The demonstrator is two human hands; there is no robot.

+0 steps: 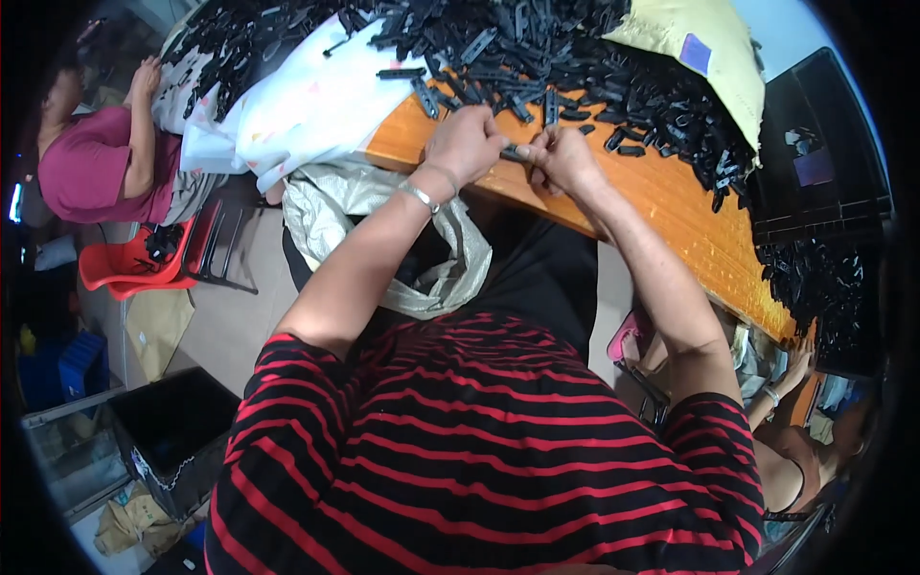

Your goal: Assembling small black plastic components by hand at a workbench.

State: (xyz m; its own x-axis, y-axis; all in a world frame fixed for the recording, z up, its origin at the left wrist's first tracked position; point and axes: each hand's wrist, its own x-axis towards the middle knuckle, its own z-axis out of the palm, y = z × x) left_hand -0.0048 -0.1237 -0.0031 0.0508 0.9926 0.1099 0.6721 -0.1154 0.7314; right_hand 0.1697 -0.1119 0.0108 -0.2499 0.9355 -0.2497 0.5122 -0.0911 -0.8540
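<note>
Both my hands meet over the front edge of the wooden table, closed on one small dark elongated part. My left hand grips its left end, and my right hand pinches the right end. Fingers cover most of the part, so its exact kind is hidden. Just beyond my hands lies a broad heap of black plastic pieces, long and narrow, some with slots. A few loose ones, such as a black slotted piece, lie close to my right hand.
An open woven sack sits at my lap, beside white sheeting on the table. A yellowish sack and a black crate stand right. People work at left and lower right. A red chair stands left.
</note>
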